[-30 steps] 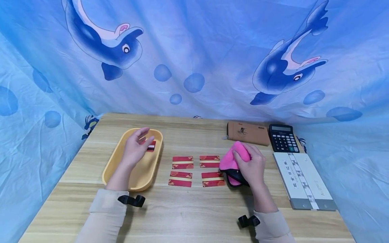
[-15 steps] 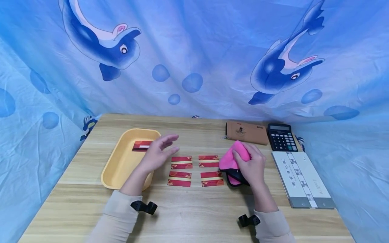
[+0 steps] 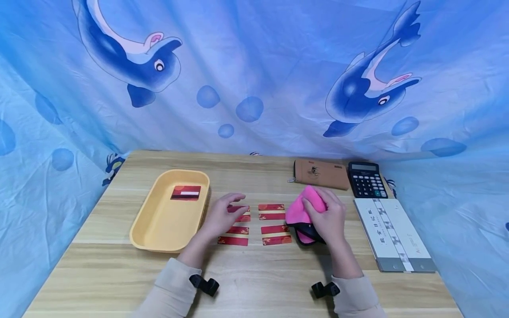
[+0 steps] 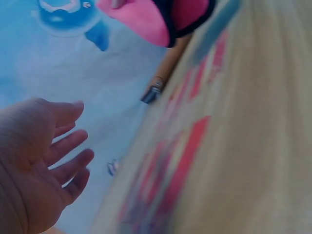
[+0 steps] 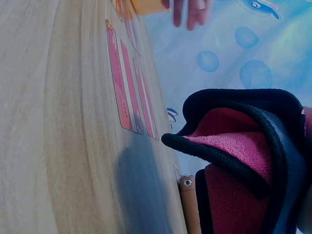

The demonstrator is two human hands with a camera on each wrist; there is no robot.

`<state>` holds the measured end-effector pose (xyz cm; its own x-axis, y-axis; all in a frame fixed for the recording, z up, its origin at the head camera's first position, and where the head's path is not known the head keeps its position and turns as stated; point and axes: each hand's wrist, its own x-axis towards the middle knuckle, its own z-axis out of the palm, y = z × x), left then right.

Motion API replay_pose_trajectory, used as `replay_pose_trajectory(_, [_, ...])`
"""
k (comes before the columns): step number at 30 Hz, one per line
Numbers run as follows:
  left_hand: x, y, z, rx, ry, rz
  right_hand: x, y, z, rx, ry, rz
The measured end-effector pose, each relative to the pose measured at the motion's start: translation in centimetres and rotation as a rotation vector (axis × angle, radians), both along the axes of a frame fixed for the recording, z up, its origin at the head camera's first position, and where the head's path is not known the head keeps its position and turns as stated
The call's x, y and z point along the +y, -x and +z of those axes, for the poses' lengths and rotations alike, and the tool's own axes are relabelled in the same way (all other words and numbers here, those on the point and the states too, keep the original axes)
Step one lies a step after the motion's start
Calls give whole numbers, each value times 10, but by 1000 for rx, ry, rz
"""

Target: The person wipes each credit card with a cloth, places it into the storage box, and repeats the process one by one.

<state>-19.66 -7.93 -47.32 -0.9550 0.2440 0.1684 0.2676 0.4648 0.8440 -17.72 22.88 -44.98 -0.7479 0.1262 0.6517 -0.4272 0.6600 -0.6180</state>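
My left hand (image 3: 220, 216) hovers over the left pair of red-and-gold cards, partly hiding the upper left card (image 3: 243, 215). Its fingers are loosely bent, with nothing between them in the left wrist view. Below it lies the lower left card (image 3: 233, 239). My right hand (image 3: 331, 216) grips a pink cloth pouch (image 3: 299, 210) with black trim, held just right of the cards. In the right wrist view the pouch (image 5: 234, 146) shows a fuzzy pink lining and folded black edges. To its left are the upper right card (image 3: 271, 212) and lower right card (image 3: 275, 234).
A yellow tray (image 3: 140, 226) stands at the left, with a red card (image 3: 185, 193) lying face down inside. At the back right are a brown wallet (image 3: 322, 174) and a black calculator (image 3: 366, 180). A white-and-grey notebook (image 3: 393, 234) lies along the right side.
My left hand has moved right from over the tray to above the left cards, uncovering the card in the tray. My right hand and the pouch have stayed in place.
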Motion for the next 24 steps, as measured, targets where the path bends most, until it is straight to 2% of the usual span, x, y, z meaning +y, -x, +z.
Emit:
replay_pose_trajectory(5, [0,-3,-22,4,76,70,1,-2,-1,-24,-1,2])
replay_pose_trajectory(8, [-4,-3,-34,15,133,146,3,-2,-1,-40,-6,7])
replay_pose_trajectory(11, [-11,-2,-42,3,175,197,6,-2,0,-53,-10,16])
replay_pose_trajectory(14, [-17,-1,-42,-29,179,178,9,-2,1,-61,-9,20])
replay_pose_trajectory(18, [-22,-1,-39,-31,168,132,12,-2,2,-68,-9,12])
replay_pose_trajectory(24, [-20,1,-41,-7,240,133,12,-3,0,-54,-28,30])
